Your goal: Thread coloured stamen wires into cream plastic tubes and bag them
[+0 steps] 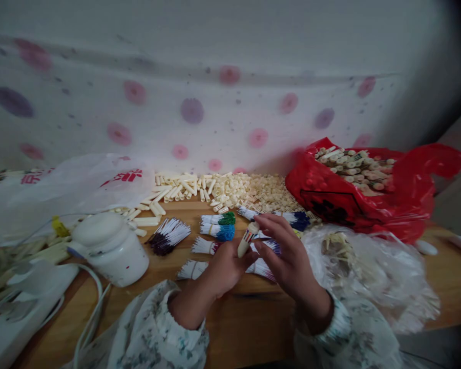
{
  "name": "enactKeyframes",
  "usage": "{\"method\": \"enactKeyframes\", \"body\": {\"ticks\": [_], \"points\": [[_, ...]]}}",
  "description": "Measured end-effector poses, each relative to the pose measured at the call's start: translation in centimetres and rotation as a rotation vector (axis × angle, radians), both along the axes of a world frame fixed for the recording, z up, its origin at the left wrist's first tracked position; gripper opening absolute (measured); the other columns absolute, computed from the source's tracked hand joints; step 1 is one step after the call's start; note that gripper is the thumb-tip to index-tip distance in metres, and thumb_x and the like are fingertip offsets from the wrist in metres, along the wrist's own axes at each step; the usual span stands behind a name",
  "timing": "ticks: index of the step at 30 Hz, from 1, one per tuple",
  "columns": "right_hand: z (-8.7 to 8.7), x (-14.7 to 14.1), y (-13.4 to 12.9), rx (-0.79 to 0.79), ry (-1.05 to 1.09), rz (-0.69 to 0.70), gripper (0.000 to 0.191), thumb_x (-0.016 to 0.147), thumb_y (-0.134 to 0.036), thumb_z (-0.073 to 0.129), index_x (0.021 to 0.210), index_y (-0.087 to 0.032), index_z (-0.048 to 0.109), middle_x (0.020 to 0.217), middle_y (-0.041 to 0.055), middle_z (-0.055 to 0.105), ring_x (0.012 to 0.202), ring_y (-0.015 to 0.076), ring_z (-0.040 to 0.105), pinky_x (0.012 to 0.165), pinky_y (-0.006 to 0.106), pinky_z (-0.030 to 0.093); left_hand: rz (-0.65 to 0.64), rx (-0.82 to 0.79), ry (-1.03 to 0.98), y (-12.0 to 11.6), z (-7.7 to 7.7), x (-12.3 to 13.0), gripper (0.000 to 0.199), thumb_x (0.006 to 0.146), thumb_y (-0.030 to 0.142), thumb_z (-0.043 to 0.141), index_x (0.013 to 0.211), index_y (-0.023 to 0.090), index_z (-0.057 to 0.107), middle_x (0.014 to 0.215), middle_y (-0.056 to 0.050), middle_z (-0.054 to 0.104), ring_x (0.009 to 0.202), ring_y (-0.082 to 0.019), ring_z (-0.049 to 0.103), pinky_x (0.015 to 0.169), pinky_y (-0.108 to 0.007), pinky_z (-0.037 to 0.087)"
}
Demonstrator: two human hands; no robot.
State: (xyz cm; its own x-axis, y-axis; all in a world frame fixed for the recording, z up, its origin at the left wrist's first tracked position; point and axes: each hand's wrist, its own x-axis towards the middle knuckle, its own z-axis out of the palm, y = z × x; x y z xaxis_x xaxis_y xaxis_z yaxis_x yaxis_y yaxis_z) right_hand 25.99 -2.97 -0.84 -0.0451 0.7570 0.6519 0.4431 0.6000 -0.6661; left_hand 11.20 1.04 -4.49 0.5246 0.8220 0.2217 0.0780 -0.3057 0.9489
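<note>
My left hand is closed around a short cream pen barrel with coloured slots showing near its top. Close to the barrel's right side is my right hand, its fingers apart and slightly curved. Behind and beneath the hands lie bundles of thin white refills: one with green ends, one with blue ends, and one with dark blue ends. A loose bunch with dark ends is to the left.
Cream tubes and small cream parts are heaped along the wall. A red bag of pen parts and a clear bag stand right. At left are a white lidded jar, white plastic bag, power strip and cables.
</note>
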Motion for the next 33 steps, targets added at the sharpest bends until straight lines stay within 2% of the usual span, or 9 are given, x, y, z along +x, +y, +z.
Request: {"method": "enactKeyframes", "body": {"ticks": [4,9,16,19,22,25,28,31,33], "points": [[0.7,0.1,0.0,0.079,-0.092,-0.028,0.033,0.085,-0.018,0.055,0.118,-0.023,0.061,0.119,0.0103,0.060,0.112,0.0214,0.056,0.096,0.042,0.046,0.002,0.017,0.025,0.0,-0.4,0.1,0.033,0.086,0.047,0.054,0.073,0.017,0.053,0.065,0.002,0.049,0.060,-0.014,0.043,0.055,-0.024,0.034],[2.0,1.0,0.1,0.055,0.015,0.016,0.012,0.087,-0.023,0.055,0.086,-0.020,0.067,0.092,0.0070,0.067,0.090,0.0179,0.063,0.079,0.034,0.051,0.015,0.039,0.118,-0.3,0.3,0.1,0.026,0.083,0.039,0.057,0.072,0.017,0.051,0.064,0.003,0.045,0.061,-0.013,0.038,0.056,-0.024,0.029],[4.3,3.1,-2.0,-0.040,-0.221,0.041,0.009,0.084,-0.019,0.059,0.076,-0.018,0.062,0.075,0.0012,0.062,0.072,0.0130,0.059,0.066,0.025,0.047,-0.146,0.043,0.198,-0.8,1.1,-0.2,0.020,0.081,0.034,0.061,0.074,0.017,0.053,0.063,0.004,0.045,0.060,-0.013,0.039,0.056,-0.022,0.029],[4.2,2.4,-2.4,-0.086,-0.217,-0.099,0.012,0.083,-0.017,0.058,0.071,-0.018,0.059,0.070,-0.0002,0.060,0.067,0.0122,0.057,0.062,0.024,0.045,-0.004,0.170,0.257,-0.9,1.0,-0.2,0.023,0.086,0.039,0.055,0.077,0.017,0.057,0.064,0.002,0.051,0.061,-0.015,0.046,0.056,-0.024,0.030],[3.8,1.7,-2.0,-0.073,-0.244,-0.154,0.013,0.083,-0.015,0.057,0.070,-0.018,0.058,0.070,-0.0003,0.059,0.066,0.0124,0.055,0.061,0.024,0.044,0.151,0.252,0.316,-0.9,1.0,-0.2,0.025,0.086,0.041,0.055,0.075,0.019,0.057,0.061,0.001,0.055,0.058,-0.018,0.051,0.055,-0.025,0.031],[4.3,3.5,-1.2,-0.028,-0.227,-0.175,0.011,0.082,-0.016,0.055,0.071,-0.018,0.059,0.070,0.0000,0.061,0.065,0.0123,0.056,0.060,0.024,0.044,0.209,0.248,0.278,-0.6,1.0,-0.2,0.022,0.082,0.041,0.059,0.090,0.020,0.059,0.068,0.000,0.060,0.062,-0.020,0.057,0.057,-0.026,0.039],[6.5,8.8,0.0,0.020,-0.121,-0.372,0.010,0.081,-0.025,0.058,0.075,-0.018,0.062,0.067,0.0003,0.062,0.060,0.0130,0.056,0.056,0.024,0.044,0.291,0.241,0.176,-0.2,0.5,-0.3,0.032,0.082,0.038,0.059,0.110,0.022,0.054,0.087,-0.003,0.064,0.071,-0.020,0.060,0.065,-0.029,0.048],[10.0,16.3,1.9,0.153,-0.126,-0.805,0.021,0.081,-0.036,0.057,0.084,-0.016,0.065,0.071,0.0039,0.065,0.064,0.0166,0.058,0.059,0.028,0.045,0.338,0.204,0.100,0.3,0.0,-0.4,0.027,0.084,0.038,0.054,0.106,0.022,0.055,0.091,-0.004,0.064,0.070,-0.018,0.061,0.064,-0.029,0.051],[12.1,20.8,3.7,0.241,-0.339,-1.163,0.025,0.084,-0.035,0.051,0.084,-0.015,0.065,0.077,0.0077,0.065,0.072,0.0194,0.058,0.068,0.032,0.045,0.379,0.195,0.070,0.6,-0.3,-0.5,0.025,0.083,0.040,0.054,0.100,0.022,0.058,0.087,-0.004,0.063,0.071,-0.019,0.062,0.065,-0.029,0.051]]}}
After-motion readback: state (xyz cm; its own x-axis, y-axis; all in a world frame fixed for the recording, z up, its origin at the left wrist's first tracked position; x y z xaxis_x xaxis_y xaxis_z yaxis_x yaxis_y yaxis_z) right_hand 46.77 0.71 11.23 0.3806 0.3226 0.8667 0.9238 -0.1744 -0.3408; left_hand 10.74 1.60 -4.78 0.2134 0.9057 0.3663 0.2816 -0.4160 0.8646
